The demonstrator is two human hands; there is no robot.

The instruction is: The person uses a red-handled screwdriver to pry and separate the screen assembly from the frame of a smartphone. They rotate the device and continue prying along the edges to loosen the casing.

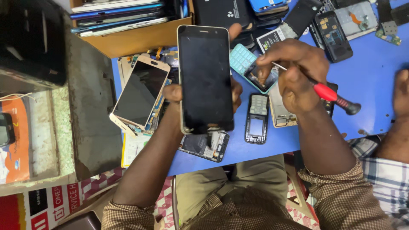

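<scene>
Left hand fingers were wrapped around a black-screened smartphone, held upright above the blue table. Right hand fingers were closed on a red-handled screwdriver, its tip just beside the phone's right edge. Beneath the right fingers lay a teal keypad phone; left of the left fingers, a detached screen.

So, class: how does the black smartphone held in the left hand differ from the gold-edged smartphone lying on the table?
The black smartphone is held up in the left hand; the gold-edged smartphone lies on loose parts on the blue table. The black one stands straight in view, the gold-edged one slants. Both show dark, unlit screens.
</scene>
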